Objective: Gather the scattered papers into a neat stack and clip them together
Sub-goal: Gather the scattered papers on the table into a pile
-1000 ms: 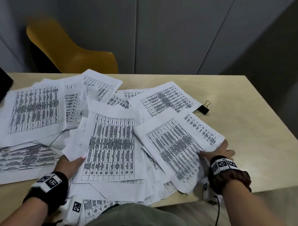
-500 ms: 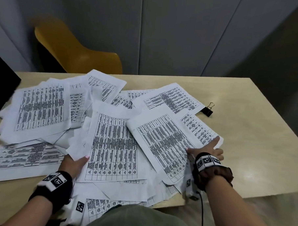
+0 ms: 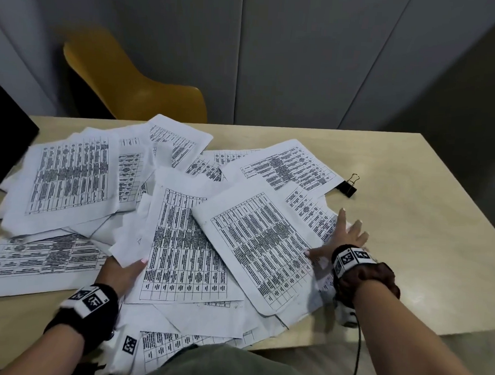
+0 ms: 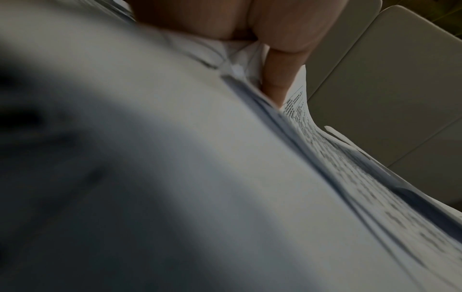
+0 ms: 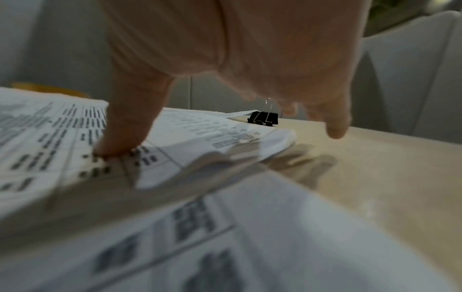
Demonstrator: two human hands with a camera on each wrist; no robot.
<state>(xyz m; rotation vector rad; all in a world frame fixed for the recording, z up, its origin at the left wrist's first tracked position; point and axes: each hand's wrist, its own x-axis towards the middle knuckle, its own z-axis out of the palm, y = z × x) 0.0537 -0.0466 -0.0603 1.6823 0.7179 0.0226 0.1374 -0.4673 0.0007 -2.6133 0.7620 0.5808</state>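
Several printed sheets of paper (image 3: 181,241) lie scattered and overlapping across the wooden table (image 3: 422,251). My left hand (image 3: 123,275) rests at the near left edge of the middle sheet, and a straight finger (image 4: 277,79) is slid in among the sheets. My right hand (image 3: 333,236) is spread flat at the right edge of the pile. Its thumb (image 5: 130,126) presses on the tilted right sheet (image 3: 261,244), and the other fingers hover just above the table. A black binder clip (image 3: 348,186) (image 5: 263,117) lies on the table beyond the right hand, touching a far sheet's corner.
A yellow chair (image 3: 137,89) stands behind the table's far edge. A dark object (image 3: 5,125) sits at the far left. Some sheets overhang the near table edge (image 3: 376,337) by my lap. Bare tabletop lies to the right of the pile.
My right hand has pushed the right sheet leftward, so it overlaps the middle sheet more. The left hand has barely moved.
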